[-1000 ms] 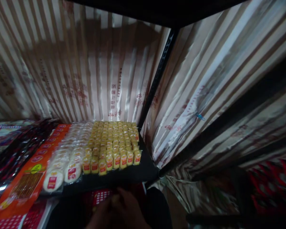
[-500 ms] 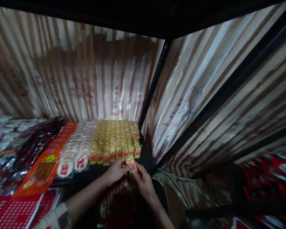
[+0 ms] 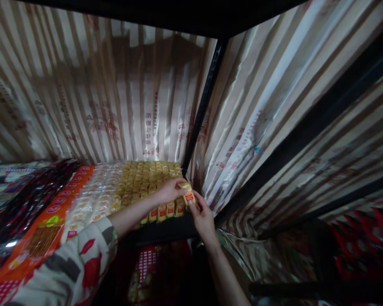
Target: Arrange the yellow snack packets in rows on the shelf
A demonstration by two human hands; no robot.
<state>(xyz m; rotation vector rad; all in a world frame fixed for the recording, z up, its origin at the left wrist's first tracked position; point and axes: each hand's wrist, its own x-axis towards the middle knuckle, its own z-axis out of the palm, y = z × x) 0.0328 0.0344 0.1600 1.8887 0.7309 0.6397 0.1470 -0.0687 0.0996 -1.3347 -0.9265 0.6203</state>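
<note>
Pale pleated curtains (image 3: 130, 93) back the black shelf (image 3: 166, 229) bearing yellow packets (image 3: 140, 176)

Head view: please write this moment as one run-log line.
left hand: holds yellow packet | right hand: holds same packet | red label: visible | location: near right end of packet rows

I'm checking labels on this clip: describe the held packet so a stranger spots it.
Find the dark post where the pleated curtains meet. Below it, by the right end of the yellow packet rows, is a small yellow packet with a red label. Unlike its neighbours, it is held between left hand and right hand.
</note>
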